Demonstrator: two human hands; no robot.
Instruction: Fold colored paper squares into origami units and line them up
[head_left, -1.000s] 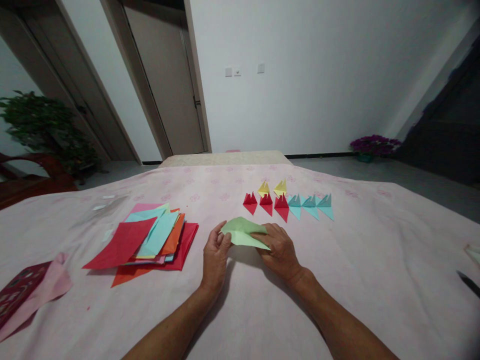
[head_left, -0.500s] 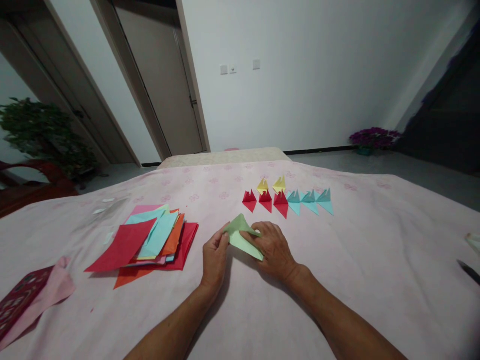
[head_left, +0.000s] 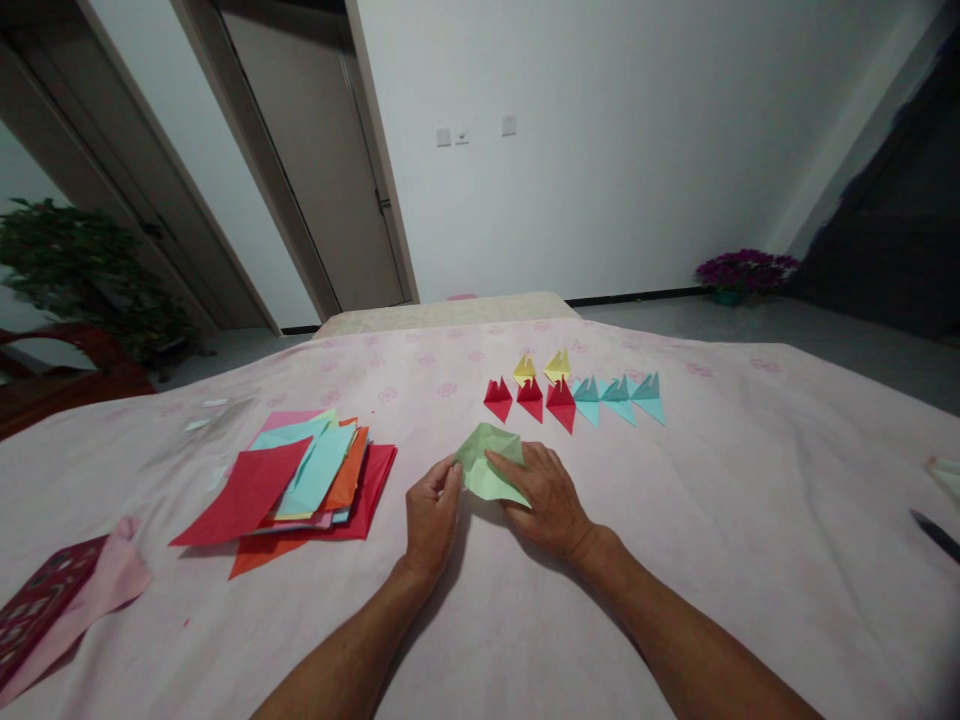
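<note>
A creased sheet of light green paper (head_left: 489, 470) is held between my two hands over the pink tablecloth (head_left: 480, 620). My left hand (head_left: 433, 510) pinches its left corner between thumb and fingers. On the right side, my right hand (head_left: 546, 500) grips the paper, its thumb lying across the upper face and its other fingers behind. Just beyond the hands stand folded paper figures: red ones (head_left: 529, 399), light blue ones (head_left: 618, 397) and two yellow ones (head_left: 557, 366).
Left of my hands lies a pile of coloured paper (head_left: 300, 490). A dark red patterned case (head_left: 45, 600) rests on a pink cloth at the lower left. Near the right edge is a dark pointed object (head_left: 934, 535). A clear plastic wrapper (head_left: 199, 430) lies behind the pile.
The green paper has been opened out from a folded shape into a wider, flatter sheet. Both hands have kept their hold and barely moved.
</note>
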